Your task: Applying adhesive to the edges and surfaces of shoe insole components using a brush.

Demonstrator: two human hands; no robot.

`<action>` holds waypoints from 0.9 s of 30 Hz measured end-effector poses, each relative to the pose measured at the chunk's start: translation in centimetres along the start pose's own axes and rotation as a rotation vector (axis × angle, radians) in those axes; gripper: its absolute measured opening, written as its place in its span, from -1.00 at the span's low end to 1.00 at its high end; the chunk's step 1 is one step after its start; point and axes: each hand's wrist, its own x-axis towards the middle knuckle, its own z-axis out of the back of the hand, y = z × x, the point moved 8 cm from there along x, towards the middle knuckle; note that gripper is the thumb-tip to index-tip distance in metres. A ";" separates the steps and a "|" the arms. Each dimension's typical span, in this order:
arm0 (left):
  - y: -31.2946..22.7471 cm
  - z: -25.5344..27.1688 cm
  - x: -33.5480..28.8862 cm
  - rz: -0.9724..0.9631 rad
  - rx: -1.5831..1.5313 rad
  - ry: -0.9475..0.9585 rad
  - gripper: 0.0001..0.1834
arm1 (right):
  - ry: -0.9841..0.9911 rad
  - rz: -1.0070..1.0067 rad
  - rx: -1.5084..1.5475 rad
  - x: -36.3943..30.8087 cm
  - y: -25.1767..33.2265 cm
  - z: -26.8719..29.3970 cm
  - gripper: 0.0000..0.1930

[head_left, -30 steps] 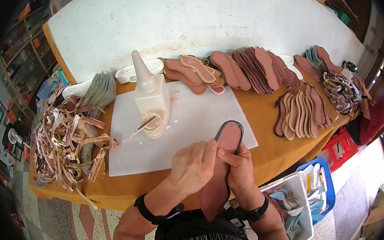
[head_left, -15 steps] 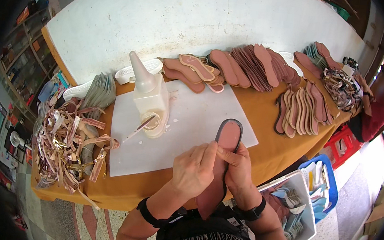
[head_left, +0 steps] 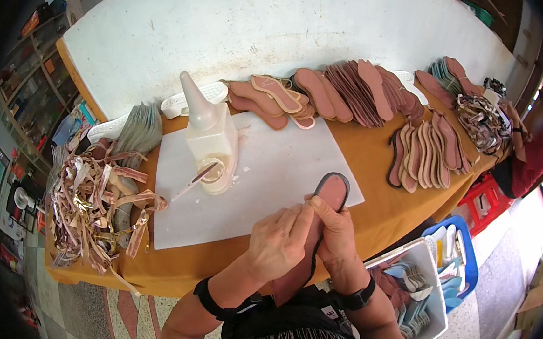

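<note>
Over the near edge of the table I hold a reddish-brown shoe insole (head_left: 332,190) with a dark rim, tilted, its rounded end pointing away from me. My right hand (head_left: 340,239) grips its right side, thumb on the upper face and fingers beneath. My left hand (head_left: 280,241) is closed at the left edge, its fingertips pressed together against the insole near my right thumb. Part of the insole's middle is hidden by my hands. Beyond them, on a pale sheet (head_left: 265,163), stands a whitish glue bottle (head_left: 211,144) with a cone top and an open cup holding a brush (head_left: 195,181).
Strap pieces (head_left: 100,200) are heaped at the left of the table. Stacked insoles (head_left: 354,90) line the white panel (head_left: 282,30), with more insoles (head_left: 426,153) at right. A white bin (head_left: 435,291) and blue basket (head_left: 469,249) stand below. Another person (head_left: 534,152) sits far right.
The insole and both my hands have shifted slightly right, and the insole's rounded end has tipped a little to the right. My right thumb has slid up toward that end.
</note>
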 end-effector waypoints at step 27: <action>0.0 0.2 -1.1 0.033 -0.144 0.047 -0.68 | -0.180 0.229 -0.005 0.2 3.0 2.0 -0.90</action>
